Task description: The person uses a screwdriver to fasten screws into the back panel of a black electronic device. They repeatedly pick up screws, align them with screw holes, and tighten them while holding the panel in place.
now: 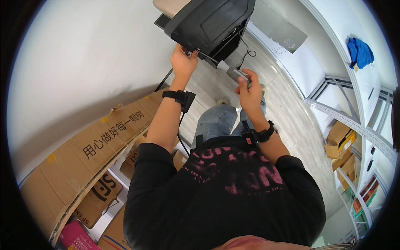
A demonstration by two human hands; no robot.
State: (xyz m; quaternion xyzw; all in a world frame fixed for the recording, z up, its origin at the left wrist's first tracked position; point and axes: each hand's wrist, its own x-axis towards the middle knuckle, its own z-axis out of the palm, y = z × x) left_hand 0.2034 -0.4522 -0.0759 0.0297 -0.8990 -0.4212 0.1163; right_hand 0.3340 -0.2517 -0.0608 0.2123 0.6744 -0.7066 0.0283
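Note:
A screwdriver (236, 75) with a grey handle, a white collar and a long thin shaft is in my right hand (249, 88), its fingers wrapped around the handle. The shaft slants up and left to the lower edge of a large black plastic housing (216, 25). At that same edge, my left hand (184, 62) is closed beside the screwdriver's tip. Its fingertips are partly hidden against the housing, and what they pinch cannot be made out. Where the tip meets the housing is too small to tell.
A thin black cable (249, 53) hangs from the housing toward the floor. Cardboard boxes (100, 146) line the left wall. White metal shelving (354, 112) stands on the right with cartons (339, 135) and a blue cloth (360, 53). A grey sheet (279, 29) lies behind.

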